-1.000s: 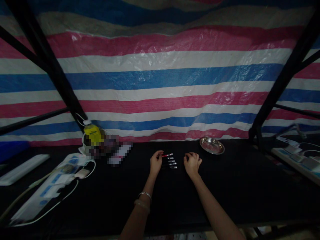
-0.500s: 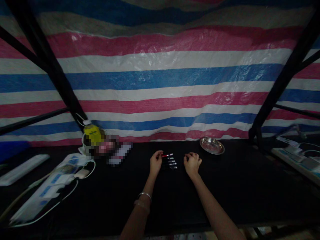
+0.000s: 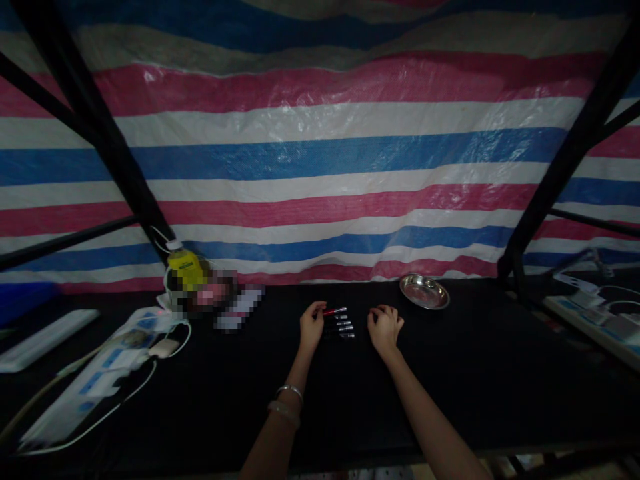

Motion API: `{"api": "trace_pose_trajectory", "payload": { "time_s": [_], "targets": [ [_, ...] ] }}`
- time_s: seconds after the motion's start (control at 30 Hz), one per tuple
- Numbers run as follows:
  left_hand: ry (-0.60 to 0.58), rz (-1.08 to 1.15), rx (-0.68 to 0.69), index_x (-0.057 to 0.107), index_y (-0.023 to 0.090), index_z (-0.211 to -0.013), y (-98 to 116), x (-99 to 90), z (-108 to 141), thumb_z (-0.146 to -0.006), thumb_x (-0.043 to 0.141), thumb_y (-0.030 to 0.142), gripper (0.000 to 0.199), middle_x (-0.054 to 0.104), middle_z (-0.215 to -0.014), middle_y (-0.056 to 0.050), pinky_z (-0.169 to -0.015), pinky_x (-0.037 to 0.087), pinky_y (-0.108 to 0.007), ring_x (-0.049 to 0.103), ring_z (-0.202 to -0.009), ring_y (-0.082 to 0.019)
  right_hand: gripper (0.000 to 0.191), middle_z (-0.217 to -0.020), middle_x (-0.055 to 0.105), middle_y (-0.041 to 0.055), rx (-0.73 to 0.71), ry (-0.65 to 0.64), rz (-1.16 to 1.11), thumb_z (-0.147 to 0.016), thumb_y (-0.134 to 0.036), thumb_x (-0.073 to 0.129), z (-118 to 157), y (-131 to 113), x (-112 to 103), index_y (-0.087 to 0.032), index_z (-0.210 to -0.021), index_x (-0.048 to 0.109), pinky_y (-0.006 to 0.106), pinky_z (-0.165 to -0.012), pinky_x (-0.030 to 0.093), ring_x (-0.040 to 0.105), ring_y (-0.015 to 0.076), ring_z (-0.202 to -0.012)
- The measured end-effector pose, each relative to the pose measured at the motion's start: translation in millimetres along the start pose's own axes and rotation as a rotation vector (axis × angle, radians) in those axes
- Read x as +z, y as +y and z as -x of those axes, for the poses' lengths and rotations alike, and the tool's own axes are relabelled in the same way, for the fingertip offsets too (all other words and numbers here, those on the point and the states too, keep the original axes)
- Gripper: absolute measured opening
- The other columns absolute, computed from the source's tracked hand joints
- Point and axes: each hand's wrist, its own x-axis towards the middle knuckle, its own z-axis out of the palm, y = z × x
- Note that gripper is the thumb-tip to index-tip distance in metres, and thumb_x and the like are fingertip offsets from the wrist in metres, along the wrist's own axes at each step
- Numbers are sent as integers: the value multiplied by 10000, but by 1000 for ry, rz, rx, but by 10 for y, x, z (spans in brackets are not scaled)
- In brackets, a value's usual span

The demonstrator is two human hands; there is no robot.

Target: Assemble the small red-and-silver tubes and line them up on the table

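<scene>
My left hand (image 3: pixel 312 324) is closed at the left end of a red pen-like stick (image 3: pixel 334 311), its fingertips on it. Below that stick, several dark pen-like sticks (image 3: pixel 345 329) with silvery ends lie in a row on the black table (image 3: pixel 345 400), just right of my left hand. To the right of the row, my right hand (image 3: pixel 385 325) rests on the table with curled fingers; whether anything is under them cannot be made out. A round shiny metal dish (image 3: pixel 425 292) sits behind and to the right of my right hand.
Power strips with cables (image 3: pixel 107 370) lie at the left, and another power strip (image 3: pixel 595 320) at the right. A yellow bottle (image 3: pixel 187 267) stands at the back left, beside blurred-out items. Striped sheeting (image 3: pixel 330 160) hangs behind, between black frame posts.
</scene>
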Motion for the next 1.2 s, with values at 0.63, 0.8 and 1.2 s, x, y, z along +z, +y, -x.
{"api": "trace_pose_trajectory", "payload": {
  "time_s": [0.63,0.8,1.2],
  "targets": [
    [1,24,-4,643,165,-852,-5,0,-1,-755,456,137,213,670,-865,-64,-806,468,-325,624,-849,-178,256,-1081,593,91,10,-20,-19,-831,-250,462,-11,11,8,-203,-936,690,373,-848,246,426,240,-1061],
    [4,18,4,643,164,-858,5,-10,1,-752,457,133,216,669,-863,-64,-808,466,-331,624,-845,-182,259,-1081,591,92,6,-17,-14,-832,-251,461,-9,9,5,-199,-945,687,371,-849,247,422,242,-1066],
    [6,18,-11,648,168,-854,34,-19,8,-755,462,136,214,670,-870,-56,-831,456,-334,619,-861,-177,264,-1083,588,84,4,-21,-7,-832,-261,458,-4,7,1,-205,-948,687,365,-848,240,420,238,-1070]
  ]
}}
